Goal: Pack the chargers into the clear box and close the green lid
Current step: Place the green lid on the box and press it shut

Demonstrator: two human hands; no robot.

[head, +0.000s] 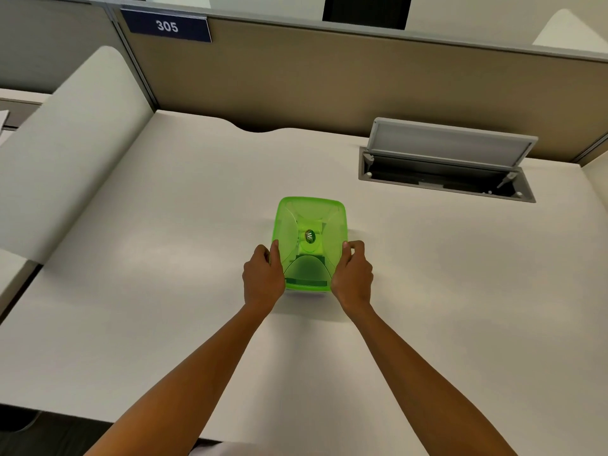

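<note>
Two hands grip the green lid point(309, 238) on the tabletop point(164, 291): left hand point(263, 278) and right hand point(352, 274) clasp opposite near edges.

Both bare forearms reach forward from the bottom edge, converging toward the centre. The left hand point(263, 278) is curled, palm facing inward, thumb lying forward along the top (its fingers mostly hidden from this angle). The right hand point(352, 274) mirrors it, knuckles outward, fingers bent and thumb tip pressed forward. The two wrists sit level, near each other.
</note>
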